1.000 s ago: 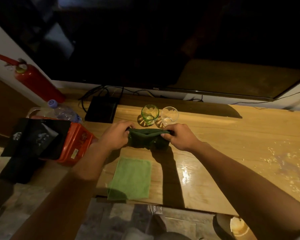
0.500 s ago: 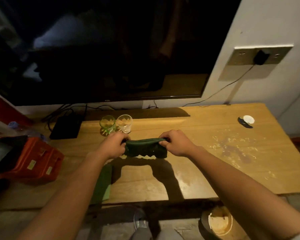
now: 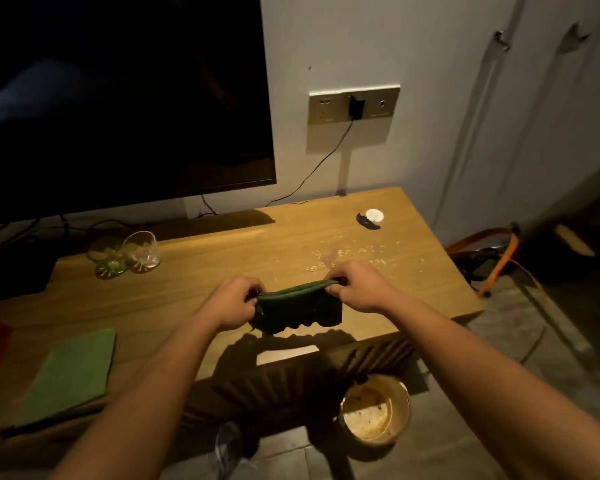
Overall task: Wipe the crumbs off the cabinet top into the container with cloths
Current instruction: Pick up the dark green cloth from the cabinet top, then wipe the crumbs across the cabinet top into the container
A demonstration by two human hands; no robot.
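Rightward since the earlier frames: the left hand (image 3: 234, 303) and right hand (image 3: 355, 287) have carried the dark green cloth (image 3: 298, 308) along the wooden surface (image 3: 222, 258). The view has swung with them, so the crumbs (image 3: 347, 256) now lie just beyond the right knuckles, right of frame centre. Each hand pinches one upper end of the cloth, which hangs stretched between them over the front part of the surface. Round container (image 3: 374, 410), soiled inside, stands on the floor at lower right, in front of the cabinet. Light green cloth (image 3: 70, 372) lies flat at lower left; two glasses (image 3: 141, 251) stand at centre left. Judged step: bringing the cloth to the crumbs. Done well, the cloth is set down beyond the scatter, pressed flat, and drawn in overlapping strokes to the front edge above the container, so little falls onto the floor.
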